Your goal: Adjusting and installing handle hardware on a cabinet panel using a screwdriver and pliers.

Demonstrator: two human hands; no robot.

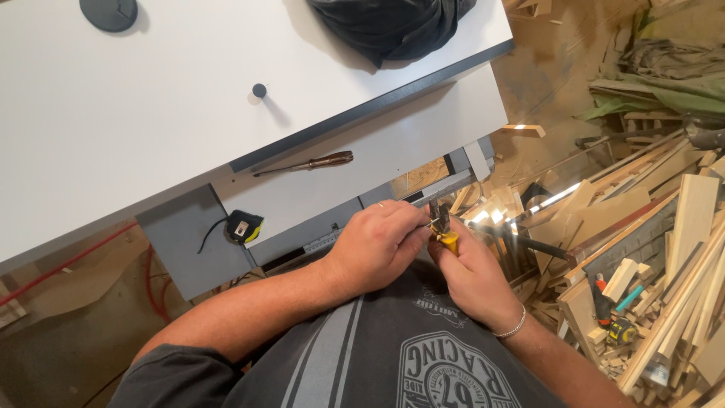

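Two hands are working just below the white desk [113, 136] edge: the right hand [472, 276] is gripping one pair of yellow-handled pliers [444, 230], while the left hand [377, 245] is pinching something small at its tip. One screwdriver [310, 163] and one black-and-yellow tape measure [245, 227] are lying nearby.

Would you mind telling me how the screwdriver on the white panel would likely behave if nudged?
The screwdriver has a round-looking handle, so it may roll. Its thin shaft looks stiff. It lies flat on the white panel, so tipping seems unlikely.
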